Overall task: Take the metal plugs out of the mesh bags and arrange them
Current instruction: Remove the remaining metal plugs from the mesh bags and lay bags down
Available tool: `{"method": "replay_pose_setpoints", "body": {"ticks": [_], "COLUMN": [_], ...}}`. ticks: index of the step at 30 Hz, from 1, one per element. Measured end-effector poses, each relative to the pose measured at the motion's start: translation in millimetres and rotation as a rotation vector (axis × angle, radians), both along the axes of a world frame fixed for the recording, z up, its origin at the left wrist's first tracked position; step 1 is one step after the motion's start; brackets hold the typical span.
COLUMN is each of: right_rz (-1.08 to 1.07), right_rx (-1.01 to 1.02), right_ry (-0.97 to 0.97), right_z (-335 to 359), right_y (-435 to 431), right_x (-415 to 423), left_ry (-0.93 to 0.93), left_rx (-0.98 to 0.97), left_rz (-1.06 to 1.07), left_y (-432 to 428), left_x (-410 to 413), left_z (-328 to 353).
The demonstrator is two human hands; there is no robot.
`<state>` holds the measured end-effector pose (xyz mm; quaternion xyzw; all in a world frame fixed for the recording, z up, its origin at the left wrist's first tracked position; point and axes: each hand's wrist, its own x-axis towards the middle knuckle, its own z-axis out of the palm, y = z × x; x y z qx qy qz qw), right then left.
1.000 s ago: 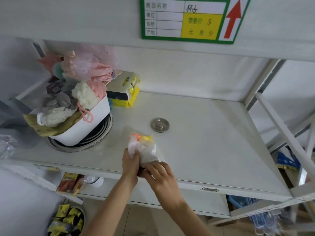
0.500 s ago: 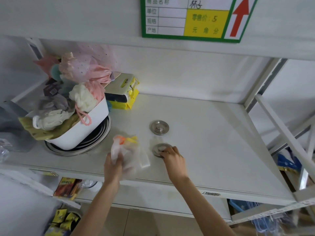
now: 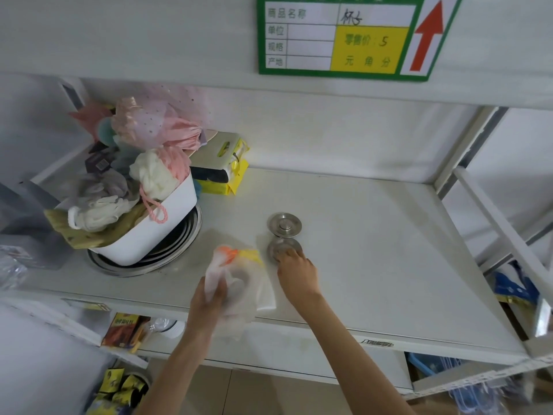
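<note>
Two round metal plugs lie on the white shelf (image 3: 374, 250). The far plug (image 3: 284, 225) lies free. The near plug (image 3: 282, 247) sits just in front of it, touching or almost touching it, with the fingertips of my right hand (image 3: 296, 274) on its near edge. My left hand (image 3: 208, 298) grips a bunch of white mesh bags (image 3: 236, 280) with orange and yellow tags, held just above the shelf's front part. A round shape shows faintly inside the mesh.
A white tub (image 3: 155, 232) heaped with bath sponges and cloth stands on stacked metal rings (image 3: 143, 265) at the left. Yellow packets (image 3: 224, 166) lie behind it. A green price sign (image 3: 344, 37) hangs above. Slanted shelf struts (image 3: 502, 232) border the right side.
My right hand drew a plug out of the mesh bags and set it down on the shelf in front of the first plug. My left hand carried the bags leftward, then a little back.
</note>
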<state>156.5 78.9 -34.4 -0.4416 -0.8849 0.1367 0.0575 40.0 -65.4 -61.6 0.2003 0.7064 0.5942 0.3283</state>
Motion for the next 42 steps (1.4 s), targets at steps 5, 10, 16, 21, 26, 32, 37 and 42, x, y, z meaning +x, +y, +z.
{"method": "replay_pose_setpoints", "body": {"ticks": [5,10,16,21,26,32,37,42], "right_rz": [0.079,0.049,0.045,-0.107,-0.317,-0.283,-0.352,-0.378], "right_rx": [-0.152,-0.324,-0.483,-0.721,-1.139,-1.188,-1.146,-1.098], "right_ry": [0.106,0.197,0.329,0.603,0.871,0.798,0.889,0.869], "right_z": [26,31,29,27,24,13,7,6], "right_y": [-30,-46,-53,-53,-53,-66,-74,-77], "right_x": [11,14,16,13,23,16,7,-1], "left_ry": [0.005,-0.017,-0.049,-0.095,-0.134,-0.096,-0.005,0.003], "left_rx": [-0.035,-0.039,0.036,0.045,0.063,0.047,-0.014,-0.014], "left_rz": [-0.061,-0.042,0.006,0.05,0.126,0.141,0.184,0.159], "left_y": [-7,-4,0,-1,-1,7,10,7], "left_x": [4,13,24,25,25,35,31,29], "left_z": [0,11,14,4,7,20,20,14]}}
